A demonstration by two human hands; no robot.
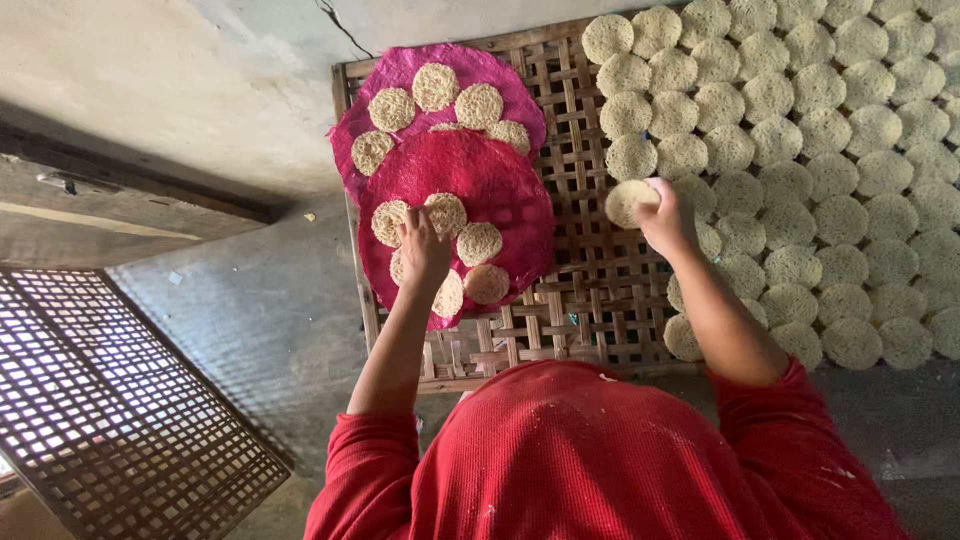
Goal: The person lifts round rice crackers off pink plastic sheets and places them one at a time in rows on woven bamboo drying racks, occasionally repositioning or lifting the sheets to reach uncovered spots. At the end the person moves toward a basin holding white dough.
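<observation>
My right hand (668,222) is closed on one pale, round, lacy noodle cake (628,202); I judge it light and crumbly, best pinched at the rim. My left hand (423,248) rests fingers-down on the cakes on the round pink woven mat (480,180); its grip is hidden.

A second lattice rack (120,420) leans well to the left of the woven bamboo tray (590,300). Grey concrete floor (250,310) lies between them, and a pale wall (180,80) rises above it.

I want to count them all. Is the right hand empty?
No, the right hand holds one pale round noodle disc above the woven bamboo tray.
</observation>
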